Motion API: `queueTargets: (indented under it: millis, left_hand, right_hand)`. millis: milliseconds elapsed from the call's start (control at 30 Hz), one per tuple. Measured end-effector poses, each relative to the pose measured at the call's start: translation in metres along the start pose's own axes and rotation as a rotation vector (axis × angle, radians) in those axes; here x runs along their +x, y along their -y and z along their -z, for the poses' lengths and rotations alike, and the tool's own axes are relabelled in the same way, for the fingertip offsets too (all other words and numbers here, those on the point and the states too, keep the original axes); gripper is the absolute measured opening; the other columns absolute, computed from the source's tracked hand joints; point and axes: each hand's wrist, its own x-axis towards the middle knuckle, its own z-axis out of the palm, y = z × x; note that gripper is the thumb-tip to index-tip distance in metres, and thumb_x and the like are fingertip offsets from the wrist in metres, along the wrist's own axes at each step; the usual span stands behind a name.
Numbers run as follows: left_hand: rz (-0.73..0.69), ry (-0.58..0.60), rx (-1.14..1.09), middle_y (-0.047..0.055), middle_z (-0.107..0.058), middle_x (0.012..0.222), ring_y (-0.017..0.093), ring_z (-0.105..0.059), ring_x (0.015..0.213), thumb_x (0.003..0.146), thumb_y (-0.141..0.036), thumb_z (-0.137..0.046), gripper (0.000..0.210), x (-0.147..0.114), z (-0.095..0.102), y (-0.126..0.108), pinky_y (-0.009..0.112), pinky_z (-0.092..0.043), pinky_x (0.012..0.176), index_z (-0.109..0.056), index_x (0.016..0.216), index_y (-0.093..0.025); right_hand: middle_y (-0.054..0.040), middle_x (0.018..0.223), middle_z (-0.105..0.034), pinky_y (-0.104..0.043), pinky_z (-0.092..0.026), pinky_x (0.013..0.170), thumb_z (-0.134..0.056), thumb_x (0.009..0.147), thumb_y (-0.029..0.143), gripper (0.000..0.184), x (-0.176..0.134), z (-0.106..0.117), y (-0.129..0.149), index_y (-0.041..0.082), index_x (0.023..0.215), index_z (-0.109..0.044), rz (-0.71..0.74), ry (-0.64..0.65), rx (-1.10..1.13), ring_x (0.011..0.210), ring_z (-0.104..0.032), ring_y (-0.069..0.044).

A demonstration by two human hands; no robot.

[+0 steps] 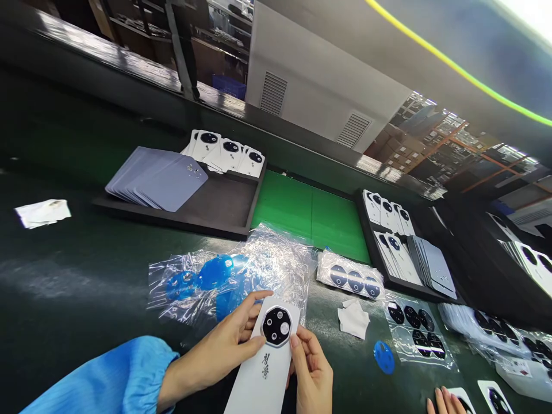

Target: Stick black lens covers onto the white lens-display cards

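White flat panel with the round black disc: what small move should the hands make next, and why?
Perhaps press the round black disc gently with the left thumb: the left hand and right hand hold the white flat panel at opposite edges, and that thumb lies right beside the disc.

The lower end of the white phone back panel (259,385) is cut off by the bottom edge, so its full length cannot be seen. Behind this panel, some fingertips of the left hand (235,340) and the right hand (313,371) are hidden. The blue sleeve (107,379) is cut at the lower left. A co-worker's hand (447,401) is also cut by the bottom edge, and it covers part of another panel (462,394). The marks on the grey panels (170,178) are too small to read.
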Motion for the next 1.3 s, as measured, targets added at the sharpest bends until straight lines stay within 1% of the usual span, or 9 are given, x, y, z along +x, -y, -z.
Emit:
queueTargets:
  millis: [333, 467, 667, 867, 1000, 1067, 1167, 1233, 1300]
  left_hand:
    - [-0.013, 0.028, -0.004, 0.01, -0.055, 0.122, 0.023, -0.057, 0.106, 0.073, -0.039, -0.067, 0.066, 0.001, -0.002, -0.004, 0.038, -0.042, 0.094, -0.034, 0.128, -0.024]
    - [-0.005, 0.042, 0.005, 0.011, -0.052, 0.125, 0.024, -0.058, 0.103, 0.07, -0.037, -0.067, 0.077, 0.0, -0.002, -0.003, 0.038, -0.043, 0.09, -0.025, 0.133, -0.026]
    - [0.008, 0.014, 0.095, 0.01, -0.054, 0.126, 0.025, -0.06, 0.103, 0.072, -0.04, -0.065, 0.08, -0.008, -0.003, -0.009, 0.036, -0.046, 0.086, -0.019, 0.136, -0.026]
    - [-0.071, -0.036, 0.17, 0.011, -0.056, 0.124, 0.024, -0.063, 0.097, 0.075, -0.04, -0.061, 0.077, -0.014, 0.0, -0.005, 0.034, -0.049, 0.083, -0.019, 0.138, -0.025]
    - [-0.062, -0.052, 0.193, 0.011, -0.056, 0.126, 0.025, -0.062, 0.101, 0.074, -0.043, -0.062, 0.084, -0.02, 0.01, 0.006, 0.035, -0.048, 0.088, -0.012, 0.14, -0.026]
    - [-0.058, -0.048, 0.201, 0.01, -0.055, 0.127, 0.025, -0.061, 0.102, 0.074, -0.046, -0.061, 0.088, -0.026, 0.016, 0.016, 0.036, -0.049, 0.09, -0.008, 0.141, -0.027]
    - [-0.08, -0.045, 0.23, 0.01, -0.055, 0.127, 0.026, -0.062, 0.102, 0.075, -0.047, -0.06, 0.09, -0.034, 0.023, 0.035, 0.035, -0.051, 0.087, -0.004, 0.143, -0.03]
    - [-0.098, -0.034, 0.243, 0.009, -0.055, 0.127, 0.027, -0.062, 0.102, 0.076, -0.049, -0.06, 0.091, -0.038, 0.027, 0.05, 0.035, -0.052, 0.086, -0.002, 0.143, -0.031]
    - [-0.11, -0.028, 0.251, 0.009, -0.055, 0.127, 0.028, -0.062, 0.101, 0.076, -0.051, -0.059, 0.091, -0.041, 0.029, 0.064, 0.035, -0.053, 0.085, -0.002, 0.144, -0.032]
  right_hand:
    - [-0.0006, 0.059, -0.062, -0.02, -0.037, 0.046, -0.078, 0.061, 0.059, 0.047, 0.002, 0.001, -0.005, 0.017, 0.084, -0.073, -0.006, 0.033, 0.036, 0.05, -0.045, -0.01]
    - [-0.0007, 0.06, -0.063, -0.019, -0.037, 0.044, -0.076, 0.064, 0.058, 0.045, 0.003, 0.003, -0.005, 0.018, 0.084, -0.072, 0.049, 0.055, 0.008, 0.049, -0.047, -0.011]
    - [0.0011, 0.057, -0.058, -0.019, -0.035, 0.042, -0.072, 0.065, 0.065, 0.052, 0.007, 0.005, 0.005, 0.016, 0.084, -0.068, 0.041, 0.218, -0.054, 0.044, -0.043, -0.008]
    - [0.004, 0.052, -0.052, -0.018, -0.03, 0.037, -0.068, 0.056, 0.077, 0.067, -0.001, -0.004, 0.009, 0.015, 0.081, -0.064, 0.095, 0.194, -0.108, 0.039, -0.037, -0.006]
    - [-0.0042, 0.064, -0.063, -0.022, -0.037, 0.039, -0.05, 0.07, 0.079, 0.072, 0.017, 0.015, 0.022, 0.013, 0.094, -0.066, 0.354, 0.012, -0.391, 0.047, -0.052, -0.013]
    - [-0.0083, 0.075, -0.067, -0.026, -0.046, 0.049, -0.037, 0.083, 0.071, 0.067, 0.036, 0.03, 0.04, 0.013, 0.099, -0.067, 0.557, -0.116, -0.669, 0.059, -0.06, -0.017]
    - [-0.0091, 0.09, -0.07, -0.034, -0.05, 0.074, -0.038, 0.092, 0.049, 0.044, 0.068, 0.045, 0.072, 0.019, 0.103, -0.068, 0.697, -0.171, -0.898, 0.081, -0.063, -0.022]
    - [-0.0085, 0.097, -0.07, -0.036, -0.047, 0.084, -0.045, 0.09, 0.029, 0.028, 0.084, 0.048, 0.086, 0.023, 0.104, -0.069, 0.725, -0.14, -1.016, 0.091, -0.063, -0.023]
    - [-0.0079, 0.103, -0.069, -0.036, -0.044, 0.091, -0.048, 0.083, 0.01, 0.032, 0.095, 0.045, 0.092, 0.024, 0.102, -0.07, 0.735, -0.086, -1.162, 0.096, -0.062, -0.023]
